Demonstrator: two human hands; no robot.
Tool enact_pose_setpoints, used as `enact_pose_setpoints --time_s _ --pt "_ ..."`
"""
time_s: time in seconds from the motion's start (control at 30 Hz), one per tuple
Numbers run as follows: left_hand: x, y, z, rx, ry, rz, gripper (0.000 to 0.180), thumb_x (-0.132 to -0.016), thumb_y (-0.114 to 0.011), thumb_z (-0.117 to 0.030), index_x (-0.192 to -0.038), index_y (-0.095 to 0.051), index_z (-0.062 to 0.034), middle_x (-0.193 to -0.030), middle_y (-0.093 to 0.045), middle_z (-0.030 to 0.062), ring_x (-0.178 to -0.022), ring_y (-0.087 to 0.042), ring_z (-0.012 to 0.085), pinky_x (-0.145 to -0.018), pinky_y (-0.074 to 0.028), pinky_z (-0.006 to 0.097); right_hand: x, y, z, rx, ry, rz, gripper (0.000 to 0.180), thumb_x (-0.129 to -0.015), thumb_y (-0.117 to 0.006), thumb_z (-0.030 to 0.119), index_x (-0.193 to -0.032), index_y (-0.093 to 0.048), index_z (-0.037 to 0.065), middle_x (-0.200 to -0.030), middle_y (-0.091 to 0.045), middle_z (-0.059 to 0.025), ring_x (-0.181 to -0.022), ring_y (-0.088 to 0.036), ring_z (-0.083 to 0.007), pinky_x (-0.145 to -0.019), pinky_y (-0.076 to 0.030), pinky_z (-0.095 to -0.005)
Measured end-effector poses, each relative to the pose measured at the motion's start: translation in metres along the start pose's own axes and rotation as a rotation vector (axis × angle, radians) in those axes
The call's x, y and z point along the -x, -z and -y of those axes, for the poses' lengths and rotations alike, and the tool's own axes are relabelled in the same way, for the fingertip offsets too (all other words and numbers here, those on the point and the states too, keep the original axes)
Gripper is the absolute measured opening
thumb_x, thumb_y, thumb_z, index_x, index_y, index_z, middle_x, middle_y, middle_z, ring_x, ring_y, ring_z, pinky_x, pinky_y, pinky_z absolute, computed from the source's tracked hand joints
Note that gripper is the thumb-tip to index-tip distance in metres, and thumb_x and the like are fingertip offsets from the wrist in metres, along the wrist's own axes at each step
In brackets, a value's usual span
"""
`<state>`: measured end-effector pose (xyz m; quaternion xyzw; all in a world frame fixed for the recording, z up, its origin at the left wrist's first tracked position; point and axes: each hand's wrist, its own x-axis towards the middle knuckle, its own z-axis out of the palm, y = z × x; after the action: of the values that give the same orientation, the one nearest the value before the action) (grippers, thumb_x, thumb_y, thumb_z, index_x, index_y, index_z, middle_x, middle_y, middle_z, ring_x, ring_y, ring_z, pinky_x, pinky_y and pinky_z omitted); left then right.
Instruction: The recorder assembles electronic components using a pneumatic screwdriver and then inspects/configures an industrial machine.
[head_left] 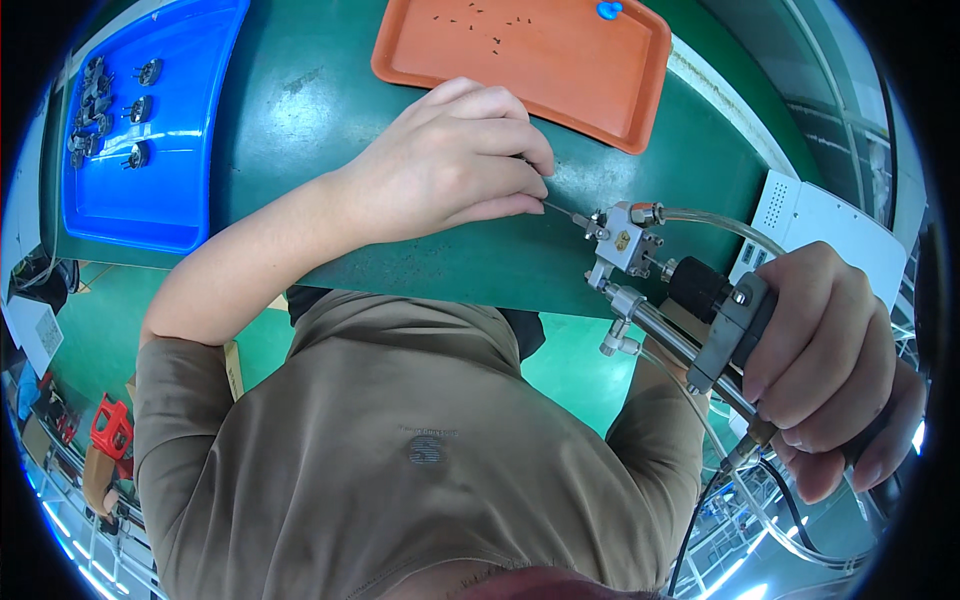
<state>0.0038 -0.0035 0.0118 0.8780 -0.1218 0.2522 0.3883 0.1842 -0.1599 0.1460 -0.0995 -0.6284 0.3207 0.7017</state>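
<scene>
My right hand (825,350) is wrapped round the handle of a dispensing gun (625,240) with a metal valve block and a black knob. Its thin needle (560,210) points left, the tip reaching the fingertips of my left hand (465,150). That hand is closed above the green table, fingers curled together. A sliver of something dark shows between the fingers; the rest is hidden, so its kind cannot be made out. Clear tubing (720,218) runs from the valve block toward the right.
Beyond my left hand lies an orange tray (580,75) with several tiny dark pieces and a small blue object (609,10). A blue tray (170,190) at the left holds several dark parts (139,109). A white box-shaped device (835,215) stands at the table's right edge.
</scene>
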Motion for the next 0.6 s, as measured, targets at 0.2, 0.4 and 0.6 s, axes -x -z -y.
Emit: enact_pose_setpoints --time_s 0.2,0.4,0.6 --pt "-0.008 0.008 0.014 -0.226 0.147 -0.175 0.022 -0.08 -0.082 -0.009 -0.101 -0.077 -0.0077 -0.113 -0.072 0.0026 -0.104 -0.064 0.0252 -0.087 -0.049 0.039 0.003 -0.009 0.023 0.37 -0.133 -0.175 0.027 -0.088 -0.081 0.023 -0.11 -0.067 0.016 -0.077 -0.065 0.0037 -0.063 -0.064 -0.008 -0.059 -0.054 -0.0214" --pt "-0.006 0.012 -0.001 -0.175 0.097 -0.107 0.024 -0.077 -0.082 -0.01 -0.1 -0.075 -0.0077 -0.105 -0.067 0.0045 -0.095 -0.064 0.0262 -0.085 -0.048 0.04 -0.001 -0.007 0.032 0.448 -0.406 -0.107 0.027 -0.092 -0.071 0.015 -0.114 -0.056 0.017 -0.076 -0.062 0.0023 -0.061 -0.061 -0.0102 -0.058 -0.05 -0.0259" --pt "-0.001 0.005 -0.002 -0.136 -0.024 0.081 0.018 -0.072 -0.084 -0.015 -0.087 -0.075 -0.0082 -0.102 -0.065 0.0026 -0.092 -0.063 0.0244 -0.081 -0.048 0.039 -0.009 0.007 0.032 0.361 -0.456 0.04 0.026 -0.092 -0.072 0.018 -0.114 -0.057 0.018 -0.076 -0.063 0.0033 -0.06 -0.06 -0.0094 -0.057 -0.049 -0.0243"
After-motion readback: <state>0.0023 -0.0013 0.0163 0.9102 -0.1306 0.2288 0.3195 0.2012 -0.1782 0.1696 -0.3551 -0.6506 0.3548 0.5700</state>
